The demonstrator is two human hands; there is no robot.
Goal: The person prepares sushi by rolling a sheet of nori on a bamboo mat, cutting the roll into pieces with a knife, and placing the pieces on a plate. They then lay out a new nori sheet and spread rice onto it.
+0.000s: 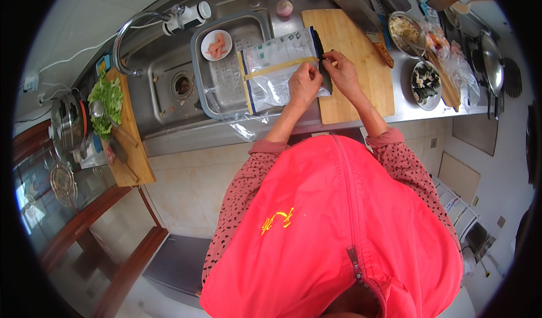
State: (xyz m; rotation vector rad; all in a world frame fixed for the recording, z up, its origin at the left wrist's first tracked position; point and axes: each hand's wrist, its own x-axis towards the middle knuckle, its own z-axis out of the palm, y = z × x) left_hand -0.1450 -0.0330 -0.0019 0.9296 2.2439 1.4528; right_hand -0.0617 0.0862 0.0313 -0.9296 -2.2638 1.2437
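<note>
A flat plastic package (277, 70) with a yellow band lies over the right rim of the sink tray and the left edge of a wooden cutting board (360, 89). Dark sheets (327, 83), which look like dried seaweed, stick out of its right end. My left hand (305, 85) pinches the package near that end, fingers curled. Just to its right, the fingertips of my right hand (342, 74) pinch the edge of the dark sheets. The fingers partly hide both grips.
A white bowl of pinkish-orange strips (216, 45) stands in the grey-rimmed tray (199, 76). A cleaver (353, 11) lies across the board's upper right. Further right are bowls of food (406, 28). At left, chopped greens (106, 102) and a ladle (96, 108) rest on another board (137, 157).
</note>
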